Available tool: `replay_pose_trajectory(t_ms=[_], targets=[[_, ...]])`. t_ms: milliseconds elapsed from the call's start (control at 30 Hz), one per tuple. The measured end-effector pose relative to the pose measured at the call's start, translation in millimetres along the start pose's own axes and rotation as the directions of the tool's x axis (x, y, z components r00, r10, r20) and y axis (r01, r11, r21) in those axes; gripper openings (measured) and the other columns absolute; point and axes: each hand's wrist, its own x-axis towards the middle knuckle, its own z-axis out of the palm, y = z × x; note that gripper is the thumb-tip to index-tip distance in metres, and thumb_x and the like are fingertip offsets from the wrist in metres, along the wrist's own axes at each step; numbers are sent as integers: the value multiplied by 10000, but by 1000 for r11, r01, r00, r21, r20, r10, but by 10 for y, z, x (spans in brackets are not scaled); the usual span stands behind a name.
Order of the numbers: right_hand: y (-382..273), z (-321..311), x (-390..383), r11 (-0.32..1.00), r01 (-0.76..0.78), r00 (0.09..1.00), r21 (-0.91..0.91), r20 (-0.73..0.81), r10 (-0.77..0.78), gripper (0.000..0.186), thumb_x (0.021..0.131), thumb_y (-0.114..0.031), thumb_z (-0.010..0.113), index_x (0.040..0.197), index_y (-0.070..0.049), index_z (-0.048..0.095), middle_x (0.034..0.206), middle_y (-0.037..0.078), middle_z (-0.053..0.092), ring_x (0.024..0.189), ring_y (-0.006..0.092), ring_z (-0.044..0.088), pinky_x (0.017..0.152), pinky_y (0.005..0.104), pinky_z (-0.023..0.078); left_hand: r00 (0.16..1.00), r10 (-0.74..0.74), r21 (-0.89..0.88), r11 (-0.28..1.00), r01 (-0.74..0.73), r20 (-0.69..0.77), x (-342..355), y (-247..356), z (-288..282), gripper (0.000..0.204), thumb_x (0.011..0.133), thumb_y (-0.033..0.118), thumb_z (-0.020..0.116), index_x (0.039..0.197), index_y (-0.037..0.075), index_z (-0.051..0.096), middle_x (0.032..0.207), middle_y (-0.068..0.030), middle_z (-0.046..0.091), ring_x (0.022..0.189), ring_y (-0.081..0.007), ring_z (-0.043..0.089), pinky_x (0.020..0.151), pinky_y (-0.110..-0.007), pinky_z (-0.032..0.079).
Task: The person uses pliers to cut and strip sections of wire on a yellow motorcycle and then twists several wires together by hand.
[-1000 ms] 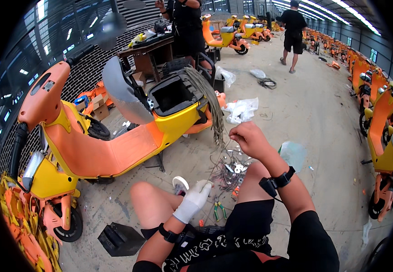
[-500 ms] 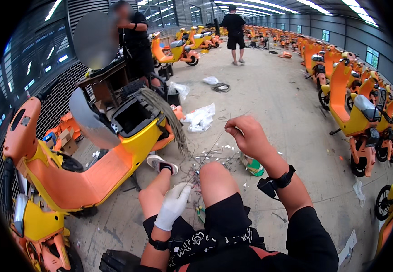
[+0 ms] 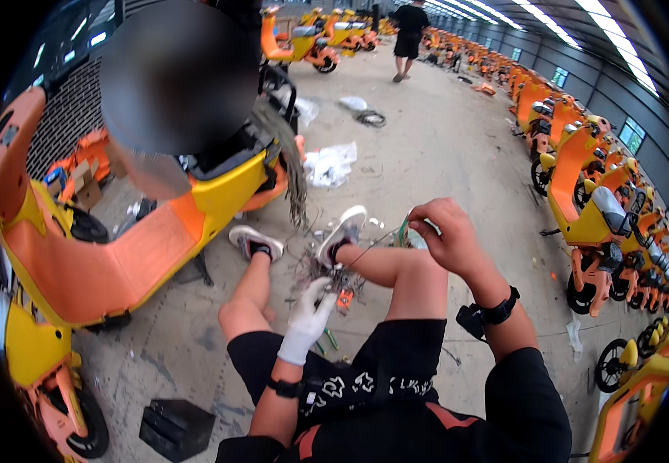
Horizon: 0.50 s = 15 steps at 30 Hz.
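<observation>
1. Wire (image 3: 378,242), thin, dark: I find it slanting from the right fingertips down past a shin toward the left hand.
2. Right hand (image 3: 446,235), bare: narrow grip, thumb and forefinger pinched on the wire; black strap below the wrist.
3. Left hand (image 3: 309,318), white-gloved: fingers bent, lower than the right; I cannot tell whether they close on the wire.
4. Scrap pile (image 3: 356,284), tangled strands: on the floor by the left fingertips, orange piece (image 3: 344,299) beside them.
5. Green-handled tool (image 3: 330,338): just right of the gloved grip, partly hidden from me.
6. Scooter (image 3: 157,239), orange and yellow: left of both grips, grey cable bundle (image 3: 294,170) hanging at its rear.
7. Plastic bag (image 3: 330,164), white: on the floor, well beyond both grips.
8. Box (image 3: 176,428), black: left of the gloved grip, nearer me.
</observation>
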Motion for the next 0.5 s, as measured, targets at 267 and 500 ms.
replay_pose_trajectory(t_ms=[267,500], targets=[[182,1353,-102,960,7,940,278,326,-101,94,824,-32,682,910,-64,661,857,110,646,862,312,614,770,400,488,975,-140,-62,986,152,174,-26,-1141,61,627,878,331,687,1387,42,461,968,-94,696,946,-255,668,879,-369,496],[203,1902,-513,954,-242,884,176,445,143,95,810,-27,711,882,-25,650,881,101,658,849,310,623,781,386,491,875,-461,128,886,445,149,32,-1399,52,790,834,431,670,1438,21,368,1074,-154,700,998,-340,661,877,-422,509]])
